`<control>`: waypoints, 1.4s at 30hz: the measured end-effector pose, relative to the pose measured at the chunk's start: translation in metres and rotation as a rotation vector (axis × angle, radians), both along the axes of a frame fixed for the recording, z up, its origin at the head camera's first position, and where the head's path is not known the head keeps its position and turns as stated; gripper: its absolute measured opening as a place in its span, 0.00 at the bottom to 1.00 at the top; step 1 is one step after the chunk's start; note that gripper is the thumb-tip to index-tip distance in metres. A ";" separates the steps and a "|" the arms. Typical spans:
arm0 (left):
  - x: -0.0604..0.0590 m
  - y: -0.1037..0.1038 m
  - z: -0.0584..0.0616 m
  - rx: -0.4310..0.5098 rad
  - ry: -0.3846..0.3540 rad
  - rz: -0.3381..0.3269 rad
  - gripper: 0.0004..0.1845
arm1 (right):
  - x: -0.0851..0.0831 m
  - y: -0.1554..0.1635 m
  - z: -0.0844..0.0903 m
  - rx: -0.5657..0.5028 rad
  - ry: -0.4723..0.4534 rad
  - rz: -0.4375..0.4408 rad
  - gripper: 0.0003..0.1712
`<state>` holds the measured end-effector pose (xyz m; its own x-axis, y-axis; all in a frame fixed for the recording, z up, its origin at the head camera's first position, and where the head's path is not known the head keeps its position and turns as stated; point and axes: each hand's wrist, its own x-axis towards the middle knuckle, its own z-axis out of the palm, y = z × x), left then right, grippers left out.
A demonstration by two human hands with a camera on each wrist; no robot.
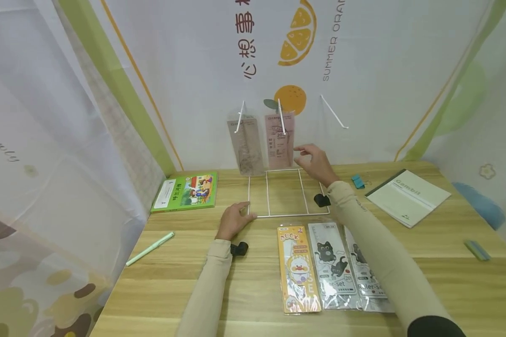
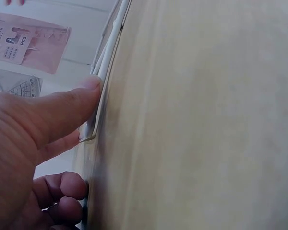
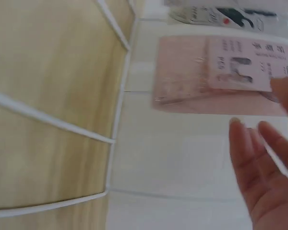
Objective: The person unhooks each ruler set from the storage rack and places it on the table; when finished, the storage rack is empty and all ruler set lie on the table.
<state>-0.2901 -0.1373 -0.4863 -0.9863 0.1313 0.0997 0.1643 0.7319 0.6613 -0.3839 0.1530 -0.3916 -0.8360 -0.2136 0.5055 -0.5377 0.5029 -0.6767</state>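
Observation:
A white wire display rack stands on the table, with long prongs at its upper part. My left hand pinches the front left corner of its base, the thumb lying on the wire. From the left prong hangs a clear grey packet. A pink packet hangs on the middle prong. Beside the pink packet's right edge is my right hand, thumb and fingers apart with nothing between them; in the right wrist view its fingers are close to the packet.
In front of the rack lie a yellow duck packet and two ruler-set packets, one partly under my right sleeve. A green book and a pen are at left. Right of the rack are a teal binder clip, a notebook and a small blue-green item.

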 end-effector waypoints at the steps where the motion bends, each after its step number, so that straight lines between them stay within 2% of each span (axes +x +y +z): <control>1: 0.000 0.000 0.000 0.001 -0.003 0.003 0.28 | -0.005 -0.002 0.005 -0.008 0.013 0.011 0.20; 4: -0.001 0.000 -0.001 0.002 -0.008 0.002 0.28 | -0.015 -0.006 0.017 -0.050 0.005 0.039 0.22; 11: -0.001 0.000 -0.003 0.016 -0.013 0.006 0.28 | -0.024 -0.016 0.033 -0.206 -0.138 0.099 0.27; 18: -0.001 0.001 -0.004 -0.008 0.003 0.011 0.28 | -0.025 -0.021 0.036 -0.221 -0.159 0.103 0.30; 22: -0.001 0.002 -0.003 -0.003 0.001 0.009 0.28 | -0.017 -0.023 0.039 -0.230 -0.157 0.082 0.29; 28: 0.001 0.001 -0.003 -0.001 -0.009 0.015 0.29 | 0.012 -0.029 0.057 -0.230 -0.093 0.096 0.27; 30: 0.001 0.001 -0.003 -0.004 -0.007 0.013 0.29 | 0.017 -0.029 0.059 -0.234 -0.074 0.119 0.26; 37: 0.000 0.002 -0.002 -0.008 -0.002 0.009 0.29 | 0.029 -0.026 0.057 -0.238 -0.063 0.159 0.25; 42: 0.001 0.002 -0.001 -0.007 -0.002 0.005 0.29 | 0.036 -0.021 0.050 -0.257 -0.048 0.224 0.25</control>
<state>-0.2891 -0.1354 -0.4876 -0.9872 0.1271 0.0967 0.1592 0.7377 0.6561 -0.3474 0.1324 -0.3415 -0.8067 -0.2653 0.5281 -0.5803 0.1863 -0.7928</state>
